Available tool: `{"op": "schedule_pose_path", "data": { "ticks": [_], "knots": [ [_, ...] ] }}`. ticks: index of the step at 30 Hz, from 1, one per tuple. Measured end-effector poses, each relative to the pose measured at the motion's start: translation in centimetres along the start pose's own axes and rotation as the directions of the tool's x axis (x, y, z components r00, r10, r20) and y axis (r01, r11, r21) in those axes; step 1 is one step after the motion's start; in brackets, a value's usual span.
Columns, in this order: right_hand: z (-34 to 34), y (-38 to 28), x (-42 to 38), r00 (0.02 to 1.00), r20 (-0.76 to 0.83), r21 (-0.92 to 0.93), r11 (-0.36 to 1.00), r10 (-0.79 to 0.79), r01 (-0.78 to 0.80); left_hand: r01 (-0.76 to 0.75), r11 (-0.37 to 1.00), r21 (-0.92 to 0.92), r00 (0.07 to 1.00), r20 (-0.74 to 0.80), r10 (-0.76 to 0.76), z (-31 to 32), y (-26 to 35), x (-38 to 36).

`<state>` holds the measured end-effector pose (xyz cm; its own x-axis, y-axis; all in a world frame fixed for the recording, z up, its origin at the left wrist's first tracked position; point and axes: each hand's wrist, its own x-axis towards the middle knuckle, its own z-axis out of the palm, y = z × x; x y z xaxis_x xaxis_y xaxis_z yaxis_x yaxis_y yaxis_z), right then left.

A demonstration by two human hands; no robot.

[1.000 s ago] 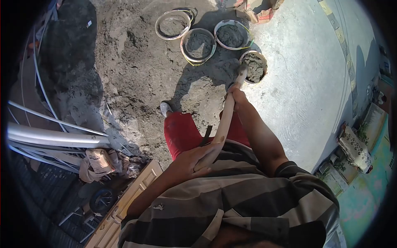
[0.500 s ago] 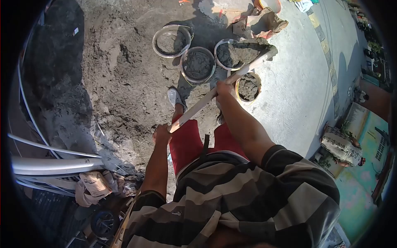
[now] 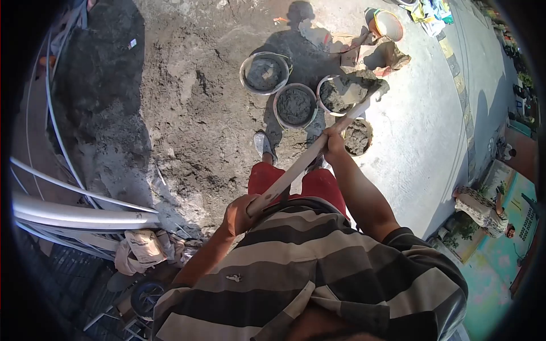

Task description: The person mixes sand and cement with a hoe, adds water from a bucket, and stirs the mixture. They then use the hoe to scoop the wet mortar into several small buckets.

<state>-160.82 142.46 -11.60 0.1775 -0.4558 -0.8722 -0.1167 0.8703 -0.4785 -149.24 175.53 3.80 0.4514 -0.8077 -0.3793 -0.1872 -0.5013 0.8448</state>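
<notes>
Both my hands are closed around the pale wooden handle of a hoe [image 3: 298, 165]. My left hand [image 3: 239, 215] grips its near end close to my waist. Farther along the shaft is my right hand [image 3: 334, 143]. The hoe's mortar-caked blade [image 3: 355, 87] lies over the third bucket [image 3: 319, 101], which holds grey wet mortar and is partly covered by it. To the left stand a mortar-filled bucket [image 3: 276, 111] and another bucket [image 3: 242, 81] with grey contents. A fourth bucket [image 3: 371, 140] of mortar sits just right of the handle, partly behind it.
A torn cement bag [image 3: 392, 57] and an orange-rimmed bucket [image 3: 400, 28] are beyond the buckets. Rough mortar-covered ground [image 3: 187, 125] spreads left. White pipes [image 3: 85, 213] lie at lower left. A person [image 3: 483, 210] is at the far right.
My left hand has drawn the handle's end up toward my waist, and my right hand still grips the shaft. The blade stays over the same bucket while the whole view shifts.
</notes>
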Motion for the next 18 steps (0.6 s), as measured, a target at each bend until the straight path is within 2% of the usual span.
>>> {"op": "schedule_pose_path", "data": {
  "ticks": [2,3,4,5,6,7,8,9,10,11,13,14,15,16,17,18],
  "knots": [
    [1.0,1.5,-0.4,0.992,0.125,0.009,1.0,0.021,-0.022,0.099,0.986,0.132,0.995,-0.009,-0.099,-1.6,4.4,-2.3],
    [2.0,2.1,-0.8,0.988,0.155,0.027,0.999,0.022,-0.026,0.228,0.968,0.106,0.973,0.006,-0.23,-2.3,6.5,-3.2],
    [2.9,2.6,-1.4,0.968,0.229,-0.026,0.995,0.098,-0.095,0.354,0.932,0.08,0.934,0.023,-0.357,-2.9,8.5,-4.1],
    [3.4,2.6,-2.0,0.939,0.297,-0.089,0.984,0.173,-0.153,0.391,0.911,0.134,0.92,-0.038,-0.39,-3.1,10.5,-4.9],
    [3.5,1.9,-2.5,0.931,0.323,-0.086,0.985,0.169,-0.149,0.391,0.909,0.145,0.92,-0.062,-0.386,-3.0,12.0,-5.3],
    [3.2,0.7,-3.2,0.89,0.381,-0.413,0.907,0.252,-0.08,0.393,0.897,0.201,0.918,-0.137,-0.372,-2.7,13.4,-5.6],
    [2.3,-0.3,-3.9,0.85,0.398,-0.684,0.729,0.346,0.023,0.4,0.88,0.258,0.913,-0.202,-0.356,-2.0,14.7,-6.2],
    [0.0,-1.1,-2.6,0.809,0.547,-0.755,0.546,0.217,0.363,0.402,0.876,0.267,0.912,-0.207,-0.356,-0.7,15.7,-6.8],
    [-2.4,-1.9,-1.3,0.735,0.674,-0.725,0.265,0.08,0.636,0.538,0.814,0.219,0.834,-0.279,-0.476,0.7,16.0,-7.2],
    [-4.3,-4.5,-1.7,0.741,0.672,-0.735,0.117,-0.007,0.668,0.654,0.74,0.159,0.739,-0.343,-0.58,1.9,16.0,-7.3],
    [-11.1,-8.5,0.7,0.728,0.666,-0.708,0.169,-0.164,0.686,0.665,0.723,0.184,0.725,-0.392,-0.567,4.3,13.4,-7.4],
    [-15.7,-9.7,3.6,0.746,0.624,-0.704,0.247,-0.233,0.666,0.687,0.699,0.199,0.702,-0.434,-0.565,5.7,11.0,-7.6],
    [-20.4,-11.9,4.0,0.857,0.453,-0.754,0.408,-0.246,0.515,0.717,0.681,0.149,0.663,-0.45,-0.599,7.0,7.7,-7.5],
    [-26.4,-13.1,6.6,0.91,0.325,-0.813,0.415,-0.259,0.408,0.749,0.656,0.094,0.616,-0.465,-0.636,8.2,3.8,-7.4],
    [-31.3,-15.0,4.9,0.945,0.132,-0.776,0.562,-0.3,0.286,0.785,0.616,0.072,0.57,-0.476,-0.67,9.4,-0.5,-7.3],
    [-37.9,-15.7,5.5,0.936,-0.017,-0.81,0.553,-0.353,0.194,0.811,0.584,0.041,0.524,-0.496,-0.692,10.2,-4.7,-6.6]
  ]
}}
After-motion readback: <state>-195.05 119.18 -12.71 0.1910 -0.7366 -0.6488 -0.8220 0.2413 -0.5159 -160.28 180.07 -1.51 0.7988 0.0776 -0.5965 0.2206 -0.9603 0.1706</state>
